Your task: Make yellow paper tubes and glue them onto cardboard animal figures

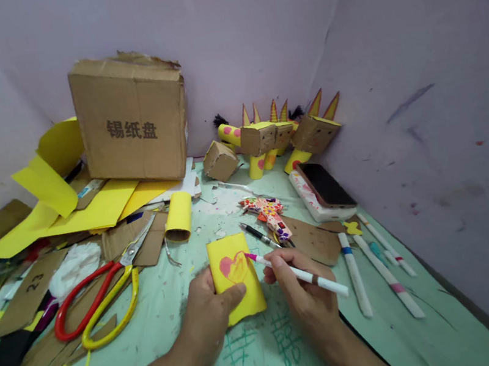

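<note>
We see the left hand closed around a yellow paper tube, thumb across its lower front, steadying it on the green table near the front edge. The right hand pinches a white marker between thumb and fingers, its pink tip touching the tube's right side. The tube is wrapped in bright yellow paper and lies slightly tilted; on its upper front there is a pink heart shape, partly filled with an orange-yellow patch. The tube's lower left is covered by our left thumb and fingers, so we cannot tell how far the colouring runs there.

Just beyond the tube lie a black pen and a small patterned cutout. To the right, several white markers lie side by side, and a phone rests on a white case. A second yellow tube lies behind, with two pairs of scissors, red and yellow handled, to the left among cardboard scraps. At the back stand a cardboard box with printed characters and cardboard animal figures with pointed ears. Green scribbles on the table under our wrists are too loose to read. Both forearms are cut off by the lower edge.
</note>
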